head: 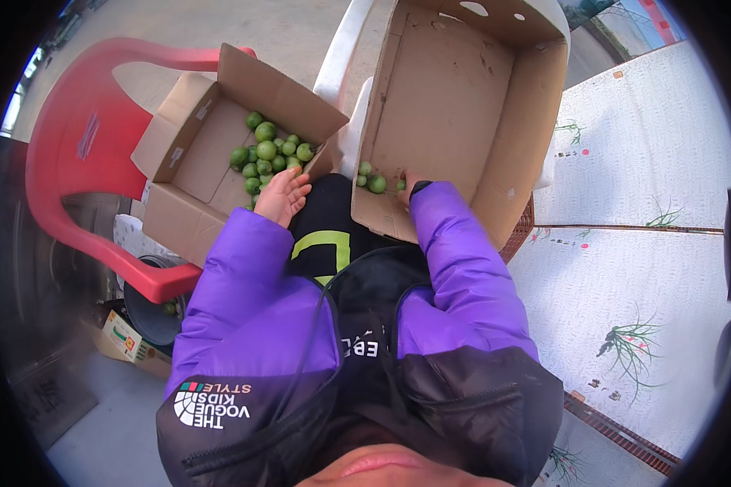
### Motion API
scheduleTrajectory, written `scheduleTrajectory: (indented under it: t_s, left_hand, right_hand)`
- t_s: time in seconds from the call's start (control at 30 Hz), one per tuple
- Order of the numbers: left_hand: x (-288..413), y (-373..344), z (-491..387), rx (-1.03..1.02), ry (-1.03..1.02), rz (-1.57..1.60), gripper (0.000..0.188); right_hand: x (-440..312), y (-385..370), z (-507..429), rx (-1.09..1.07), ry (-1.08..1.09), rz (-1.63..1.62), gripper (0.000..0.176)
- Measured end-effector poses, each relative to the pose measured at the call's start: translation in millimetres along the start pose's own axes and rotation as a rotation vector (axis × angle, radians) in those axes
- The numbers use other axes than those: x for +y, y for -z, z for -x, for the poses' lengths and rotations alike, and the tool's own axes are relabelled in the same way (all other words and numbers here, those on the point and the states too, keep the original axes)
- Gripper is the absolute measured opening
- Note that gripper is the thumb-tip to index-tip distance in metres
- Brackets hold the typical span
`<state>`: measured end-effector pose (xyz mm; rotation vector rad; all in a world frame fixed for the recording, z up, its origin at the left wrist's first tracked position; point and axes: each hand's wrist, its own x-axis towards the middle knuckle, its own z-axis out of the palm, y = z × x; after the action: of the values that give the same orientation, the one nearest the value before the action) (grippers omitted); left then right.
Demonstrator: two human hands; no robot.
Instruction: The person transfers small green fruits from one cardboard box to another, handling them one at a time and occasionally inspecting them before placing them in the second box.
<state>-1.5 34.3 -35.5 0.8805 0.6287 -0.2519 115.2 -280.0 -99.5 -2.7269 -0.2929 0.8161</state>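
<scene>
My left hand [282,198] is at the near right edge of the left cardboard box [189,216], palm turned up and fingers apart with nothing in them. Just beyond it lies a pile of small round green fruits [266,150], which look like unripe tomatoes. My right hand [407,182] reaches into the near end of the right cardboard box [444,97]. One green fruit [401,185] shows at its fingers; the cuff hides the grip. Several similar fruits [376,183] lie left of that hand, in the box's near left corner.
The left box rests on a red plastic chair [97,128], the right one on a white plastic chair [335,55]. Below left are a dark bucket [152,316] with green fruit inside and a printed carton [125,341]. White patterned panels [633,152] stretch along the right.
</scene>
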Motion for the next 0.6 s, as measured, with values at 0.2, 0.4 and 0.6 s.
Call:
scheduleTrajectory:
  t_s: [0.2,0.4,0.6]
  left_hand:
    - [2.6,-21.8,19.3,-0.170,0.080,-0.112,0.040]
    - [5.9,-11.2,44.9,-0.660,0.044,0.004,0.045]
    - [6.1,0.8,22.5,0.317,-0.107,0.515,0.042]
  right_hand:
    - [-53.7,53.8,76.5,0.376,0.340,-0.577,0.046]
    - [-94.1,73.4,89.3,0.291,0.655,-0.677,0.040]
    - [-59.6,17.5,-10.9,0.106,0.182,-0.017,0.056]
